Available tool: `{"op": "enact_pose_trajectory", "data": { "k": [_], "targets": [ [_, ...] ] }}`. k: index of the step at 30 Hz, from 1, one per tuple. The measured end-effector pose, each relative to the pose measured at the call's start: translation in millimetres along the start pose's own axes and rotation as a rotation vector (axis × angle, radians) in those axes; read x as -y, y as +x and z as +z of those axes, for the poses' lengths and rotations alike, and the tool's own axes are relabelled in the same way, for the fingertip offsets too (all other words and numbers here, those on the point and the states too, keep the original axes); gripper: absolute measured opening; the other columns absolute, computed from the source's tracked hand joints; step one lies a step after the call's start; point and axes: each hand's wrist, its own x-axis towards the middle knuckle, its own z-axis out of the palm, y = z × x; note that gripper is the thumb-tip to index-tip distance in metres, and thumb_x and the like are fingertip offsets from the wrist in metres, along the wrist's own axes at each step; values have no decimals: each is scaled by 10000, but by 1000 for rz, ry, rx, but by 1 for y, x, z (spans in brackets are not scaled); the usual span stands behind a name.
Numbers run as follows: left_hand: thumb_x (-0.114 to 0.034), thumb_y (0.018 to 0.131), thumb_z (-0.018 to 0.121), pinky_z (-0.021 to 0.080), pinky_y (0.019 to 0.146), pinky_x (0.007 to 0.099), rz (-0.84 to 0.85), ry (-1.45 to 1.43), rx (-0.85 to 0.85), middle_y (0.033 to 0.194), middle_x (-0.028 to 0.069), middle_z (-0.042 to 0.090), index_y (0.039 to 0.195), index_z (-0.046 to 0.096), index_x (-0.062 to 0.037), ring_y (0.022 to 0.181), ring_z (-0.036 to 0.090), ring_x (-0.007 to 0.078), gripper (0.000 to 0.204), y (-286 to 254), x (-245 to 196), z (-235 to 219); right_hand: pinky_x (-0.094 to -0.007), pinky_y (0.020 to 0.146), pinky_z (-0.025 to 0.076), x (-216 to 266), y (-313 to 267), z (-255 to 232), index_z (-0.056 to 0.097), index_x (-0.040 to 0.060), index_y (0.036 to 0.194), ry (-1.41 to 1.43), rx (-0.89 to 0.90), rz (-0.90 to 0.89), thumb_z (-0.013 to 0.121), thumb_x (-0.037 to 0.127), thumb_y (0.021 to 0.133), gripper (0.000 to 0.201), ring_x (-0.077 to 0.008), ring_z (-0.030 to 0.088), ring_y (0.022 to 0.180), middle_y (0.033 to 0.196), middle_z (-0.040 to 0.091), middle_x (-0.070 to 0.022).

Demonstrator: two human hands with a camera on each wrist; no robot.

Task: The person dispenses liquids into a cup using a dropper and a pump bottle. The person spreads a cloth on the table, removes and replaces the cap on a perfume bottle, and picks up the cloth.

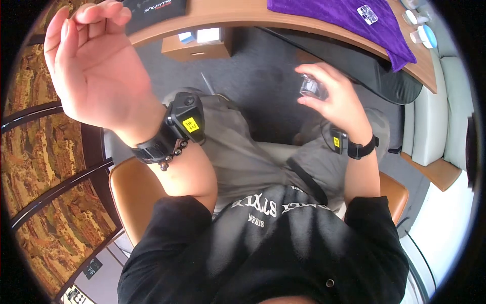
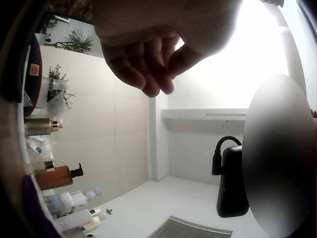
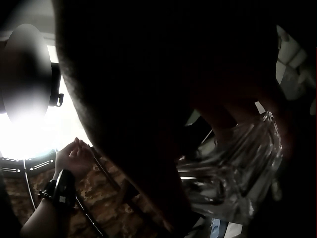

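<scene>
My right hand [image 1: 340, 96] is held over the lap, thumb and fingers gripping a small clear glass-like piece [image 1: 313, 88]. In the right wrist view this ribbed clear piece [image 3: 235, 173] catches the light below dark, shadowed fingers; its exact kind I cannot tell. High at the left, my left hand [image 1: 98, 68] is raised with its palm showing and fingers loosely bent. It holds nothing. The left wrist view shows the same hand [image 2: 148, 49] hanging in from the top, fingers relaxed, far from the bottles.
Ahead is a curved wooden desk [image 1: 238, 17] with a purple towel [image 1: 324, 23], a clear item [image 1: 368, 14] lying on it, and a black pouch [image 1: 154, 12]. A cardboard box [image 1: 202, 51] stands below. Bottles, including an amber pump bottle [image 2: 54, 177], line the desk. A pen-like stick [image 1: 207, 83] shows near the knee.
</scene>
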Motion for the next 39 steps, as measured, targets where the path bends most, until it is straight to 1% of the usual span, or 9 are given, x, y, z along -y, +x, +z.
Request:
{"op": "enact_pose_trajectory", "data": {
  "k": [8,13,18,19,24,31,32,38,39],
  "targets": [
    [-115,1008,427,397,904,469,-78,-62,78,1028,172,638,1096,636,34,1008,545,324,271,10,-5,-9,-377,972,528,-2,-27,-36,651,109,1282,7,37,165,841,76,758,559,-322,689,1128,1243,704,-156],
    [-139,1002,422,348,940,448,-111,-37,12,1079,185,542,1009,572,124,1076,465,300,303,11,-9,-16,-384,949,539,19,-44,-41,707,95,1231,43,57,-19,900,126,708,558,-300,673,1101,1195,683,-124],
    [-126,1003,428,357,919,457,-6,-11,94,1057,179,565,1059,589,111,1044,482,299,292,5,4,4,-379,960,537,46,-49,-57,713,67,1217,37,35,-63,932,133,656,606,-292,670,1150,1193,698,-133],
    [-123,1005,434,362,907,458,94,36,131,1042,173,578,1093,601,106,1024,491,298,297,2,8,13,-383,960,537,48,-49,-63,713,54,1207,76,-28,-119,941,134,639,617,-293,670,1150,1185,701,-145],
    [-115,1015,466,377,875,437,135,38,71,996,146,627,1236,627,58,974,518,286,323,-4,6,20,-393,960,553,44,-38,-87,643,40,1302,350,-256,-285,940,-22,605,760,-278,669,1149,1311,641,-183],
    [-74,1029,456,390,867,408,142,3,76,989,142,623,1241,639,34,930,514,251,300,-12,-6,27,-420,978,574,31,-4,-153,528,36,1406,193,-463,-502,886,-87,699,803,-302,662,1191,1375,618,-233],
    [-74,1029,456,390,867,408,151,6,78,989,142,623,1241,639,34,930,514,251,300,-12,-7,25,-537,981,584,31,0,-170,479,44,1455,-73,-485,-575,794,-80,789,746,-431,635,1226,1395,560,-343],
    [-83,1040,450,403,855,408,165,-7,125,994,132,636,1268,636,14,938,548,265,310,-8,-5,17,-515,1017,566,34,15,-223,484,85,1464,-73,-501,-607,759,-122,818,731,-431,630,1246,1423,547,-343],
    [-46,1056,443,491,804,413,182,-79,118,968,182,669,1281,580,63,874,622,316,285,-6,-3,17,-491,1009,573,35,13,-229,493,68,1457,-110,-514,-606,790,-122,790,754,-391,647,1230,1419,567,-317]
  ]
}}
